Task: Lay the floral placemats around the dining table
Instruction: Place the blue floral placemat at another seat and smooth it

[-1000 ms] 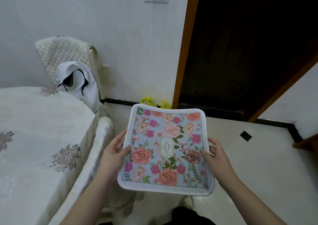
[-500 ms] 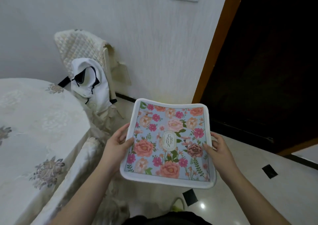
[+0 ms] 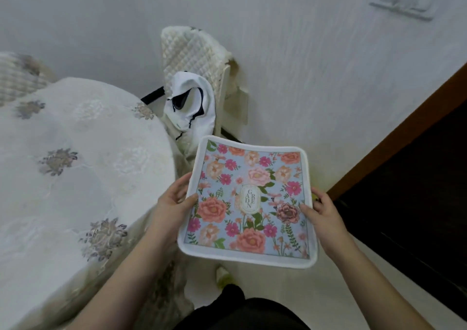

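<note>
You've turned toward the white embroidered-cloth dining table (image 3: 63,178), now at nine o'clock; your left hand (image 3: 174,203) and right hand (image 3: 326,216) pinch the white-bordered floral placemat (image 3: 250,201) by its edges, ready for laying.

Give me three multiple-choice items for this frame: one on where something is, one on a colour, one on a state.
1. Where is the floral placemat?
A. flat on the table
B. held in the air to the right of the table
C. draped on the chair

2. What colour is the placemat's background behind the flowers?
A. light blue
B. black
C. yellow

3. How are the hands holding it?
A. one hand only
B. both hands, one at each side edge
C. neither hand touches it

Answers:
1 B: it hangs over the floor, beside the table and clear of it.
2 A: pale blue shows between the pink and peach blooms.
3 B: the left hand and the right hand grip opposite edges.
</note>
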### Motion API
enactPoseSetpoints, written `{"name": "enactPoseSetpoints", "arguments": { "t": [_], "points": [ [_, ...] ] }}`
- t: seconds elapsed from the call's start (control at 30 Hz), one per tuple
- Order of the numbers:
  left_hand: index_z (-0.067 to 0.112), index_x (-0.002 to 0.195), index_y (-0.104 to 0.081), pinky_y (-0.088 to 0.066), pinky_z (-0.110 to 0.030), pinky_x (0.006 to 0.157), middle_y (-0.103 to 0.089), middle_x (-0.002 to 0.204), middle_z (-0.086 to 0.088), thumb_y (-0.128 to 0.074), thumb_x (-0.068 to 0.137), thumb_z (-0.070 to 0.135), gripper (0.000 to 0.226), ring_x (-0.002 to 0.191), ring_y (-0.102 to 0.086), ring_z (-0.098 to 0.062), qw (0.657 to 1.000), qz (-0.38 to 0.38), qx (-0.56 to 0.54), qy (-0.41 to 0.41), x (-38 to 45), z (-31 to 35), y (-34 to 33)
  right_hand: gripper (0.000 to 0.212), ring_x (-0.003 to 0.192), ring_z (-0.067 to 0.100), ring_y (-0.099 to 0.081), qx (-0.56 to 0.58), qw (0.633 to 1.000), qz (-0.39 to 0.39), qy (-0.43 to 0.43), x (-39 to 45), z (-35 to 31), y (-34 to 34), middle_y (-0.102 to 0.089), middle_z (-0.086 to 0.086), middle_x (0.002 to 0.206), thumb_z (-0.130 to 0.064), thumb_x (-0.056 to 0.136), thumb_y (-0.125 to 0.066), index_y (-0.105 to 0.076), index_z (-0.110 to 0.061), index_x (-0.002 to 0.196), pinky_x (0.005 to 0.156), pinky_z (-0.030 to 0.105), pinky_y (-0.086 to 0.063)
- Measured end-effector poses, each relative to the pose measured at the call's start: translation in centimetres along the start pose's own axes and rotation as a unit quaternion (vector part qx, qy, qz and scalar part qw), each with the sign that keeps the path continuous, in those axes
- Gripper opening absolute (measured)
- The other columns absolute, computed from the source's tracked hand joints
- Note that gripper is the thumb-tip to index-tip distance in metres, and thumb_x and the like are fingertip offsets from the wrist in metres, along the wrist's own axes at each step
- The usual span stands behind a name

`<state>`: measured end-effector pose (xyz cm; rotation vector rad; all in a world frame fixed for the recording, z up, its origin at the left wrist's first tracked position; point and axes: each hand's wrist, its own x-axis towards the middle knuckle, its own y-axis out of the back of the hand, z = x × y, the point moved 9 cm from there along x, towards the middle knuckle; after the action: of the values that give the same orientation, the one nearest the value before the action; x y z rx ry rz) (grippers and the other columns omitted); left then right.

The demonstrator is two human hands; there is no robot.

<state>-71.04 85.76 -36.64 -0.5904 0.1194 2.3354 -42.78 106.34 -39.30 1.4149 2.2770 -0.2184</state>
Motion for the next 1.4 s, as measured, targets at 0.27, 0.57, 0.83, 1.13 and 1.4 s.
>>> {"name": "enactPoseSetpoints", "arguments": {
  "t": [0.27,0.57,0.83,1.13,1.4],
  "points": [
    [0.036,0.132,-0.058,-0.063,-0.045,0.067,-0.073,0.115,0.005,-0.065,0.095,0.013,0.044,0.087,-0.076,-0.025,0.999,0.049,0.007,-0.023,6.3,4.2,3.8,0.043,0.082,0.028,-0.075,-0.019,0.998,-0.053,-0.01,6.7,-6.4,-7.2,-0.069,0.008,0.109,-0.012,0.094,-0.062,-0.043,-0.029,0.129,0.07,0.051,-0.06],
    [0.039,0.129,-0.059,-0.062,-0.037,0.058,-0.071,0.113,0.009,-0.064,0.095,0.012,0.044,0.082,-0.076,-0.019,0.991,0.136,-0.013,-0.017,10.0,5.4,8.7,0.036,0.079,0.032,-0.074,-0.058,0.989,-0.131,-0.033,13.8,-9.1,-14.4,-0.07,0.013,0.105,-0.009,0.095,-0.061,-0.047,-0.022,0.125,0.065,0.048,-0.06],
    [0.042,0.132,-0.058,-0.063,-0.043,0.065,-0.068,0.119,0.008,-0.066,0.094,0.016,0.046,0.089,-0.075,-0.018,0.961,0.277,-0.008,-0.004,12.7,6.1,13.0,0.037,0.077,0.024,-0.075,-0.146,0.956,-0.254,0.013,22.5,-13.5,-24.2,-0.07,0.005,0.107,-0.011,0.094,-0.062,-0.047,-0.02,0.127,0.064,0.043,-0.06],
    [0.036,0.136,-0.056,-0.057,-0.023,0.053,-0.067,0.118,0.004,-0.063,0.096,0.016,0.045,0.083,-0.071,-0.008,0.902,0.431,0.002,0.015,12.2,6.9,15.8,0.038,0.09,0.021,-0.073,-0.175,0.895,-0.41,0.011,27.1,-16.4,-33.3,-0.068,0.005,0.114,-0.009,0.093,-0.063,-0.047,-0.018,0.127,0.067,0.037,-0.06],
    [0.039,0.139,-0.051,-0.056,-0.016,0.06,-0.064,0.123,0.009,-0.058,0.098,0.036,0.042,0.094,-0.066,-0.003,0.849,0.524,0.063,0.037,7.0,5.2,18.9,0.04,0.094,0.023,-0.073,-0.247,0.813,-0.527,-0.009,24.7,-13.4,-41.6,-0.069,0.008,0.115,-0.006,0.092,-0.064,-0.047,-0.015,0.127,0.079,0.044,-0.06]
  ]
}}
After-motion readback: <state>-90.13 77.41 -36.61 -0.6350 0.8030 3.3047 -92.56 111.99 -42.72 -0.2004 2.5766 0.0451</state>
